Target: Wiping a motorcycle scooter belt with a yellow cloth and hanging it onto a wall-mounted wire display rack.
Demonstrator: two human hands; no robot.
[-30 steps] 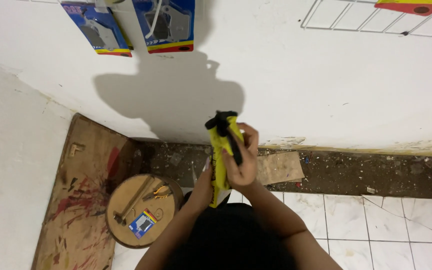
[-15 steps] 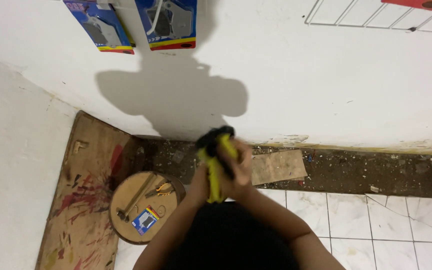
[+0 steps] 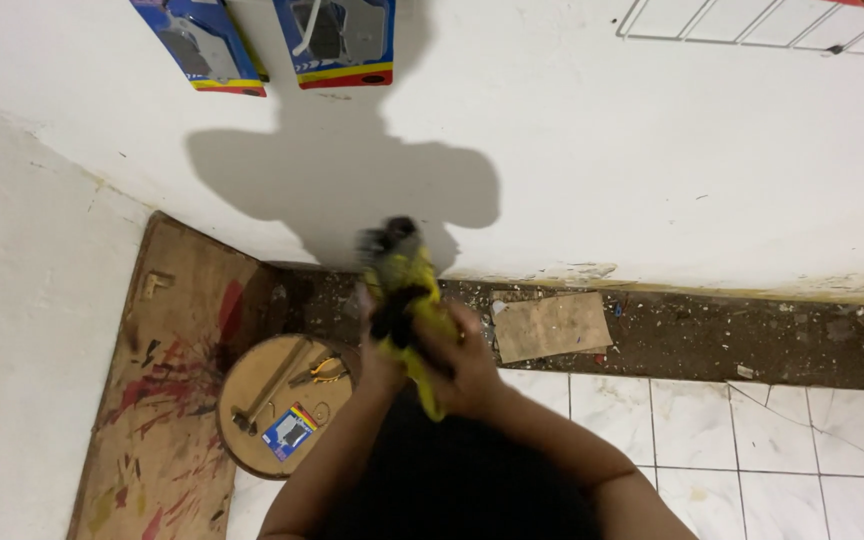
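Clearly both hands are wrapped on one blurred yellow-and-black hand tool (image 3: 404,300), held upright in front of the body, above the dirt strip at the foot of the white wall (image 3: 652,180). Left hand (image 3: 377,350) closed low on its left side; right hand (image 3: 462,365) closed around the handle from the right. Motion blur hides the tool's head. Judgement: keep both grips firm and wrists close, work it clear of the body. Round wooden board (image 3: 252,375) lies near left on the floor with a hammer (image 3: 270,385), pliers (image 3: 327,370) and a small blue packet (image 3: 289,432). Flat cardboard piece (image 3: 550,325) lies right.
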